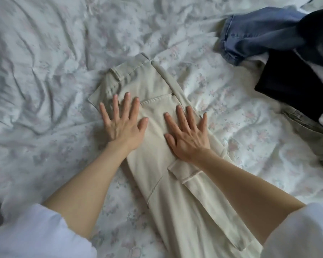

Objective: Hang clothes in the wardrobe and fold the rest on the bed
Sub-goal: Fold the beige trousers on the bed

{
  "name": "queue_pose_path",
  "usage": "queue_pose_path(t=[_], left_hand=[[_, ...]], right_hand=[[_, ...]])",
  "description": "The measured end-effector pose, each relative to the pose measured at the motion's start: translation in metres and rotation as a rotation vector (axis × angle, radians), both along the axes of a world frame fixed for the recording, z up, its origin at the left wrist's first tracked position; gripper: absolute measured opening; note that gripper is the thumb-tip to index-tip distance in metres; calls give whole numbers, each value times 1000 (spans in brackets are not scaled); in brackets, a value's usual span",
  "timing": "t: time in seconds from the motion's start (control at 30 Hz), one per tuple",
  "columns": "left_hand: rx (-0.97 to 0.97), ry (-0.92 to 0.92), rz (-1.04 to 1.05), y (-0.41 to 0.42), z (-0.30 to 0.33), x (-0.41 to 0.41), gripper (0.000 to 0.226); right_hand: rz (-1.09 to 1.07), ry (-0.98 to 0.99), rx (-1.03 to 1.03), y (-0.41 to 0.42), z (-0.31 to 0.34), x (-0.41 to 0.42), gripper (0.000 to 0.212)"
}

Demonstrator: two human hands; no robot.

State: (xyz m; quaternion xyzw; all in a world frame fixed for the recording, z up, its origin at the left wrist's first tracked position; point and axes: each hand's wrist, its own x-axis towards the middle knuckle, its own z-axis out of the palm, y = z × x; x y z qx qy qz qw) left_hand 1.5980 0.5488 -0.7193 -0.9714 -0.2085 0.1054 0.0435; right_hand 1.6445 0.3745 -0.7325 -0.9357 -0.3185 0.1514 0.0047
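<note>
We press both flat hands, left [122, 123] and right [187, 135], fingers spread, on beige trousers [157, 84] atop the rumpled floral bed [45, 62]; clothes [287, 43] lie upper right.

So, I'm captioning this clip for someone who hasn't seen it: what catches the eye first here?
Two bare hands, the left hand and the right hand, press flat with fingers spread on cream trousers laid lengthwise in the middle of the flowered bedsheet. At the upper right lies a pile of unfolded clothes, with blue jeans and a dark garment.
</note>
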Motion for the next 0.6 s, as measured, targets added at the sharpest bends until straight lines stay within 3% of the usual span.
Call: queue_pose_path(t=[0.13,0.3,0.37,0.43,0.53,0.6], left_hand=[[-183,-1,218,31,-6,38,79],[-494,-44,482,65,-6,51,133],[-588,-72,548,71,-4,56,139],[-805,-191,590,79,3,63,124],[-1180,-363,687,79,27,66,39],[-1240,-441,652,68,44,66,29]], right_hand=[[-23,46,-10,11,-7,7,57],[-5,118,-78,14,-11,12,58],[4,157,-103,14,-10,14,58],[3,194,-111,15,-9,15,58],[-14,247,-110,13,-6,18,59],[-36,301,-54,11,2,21,57]])
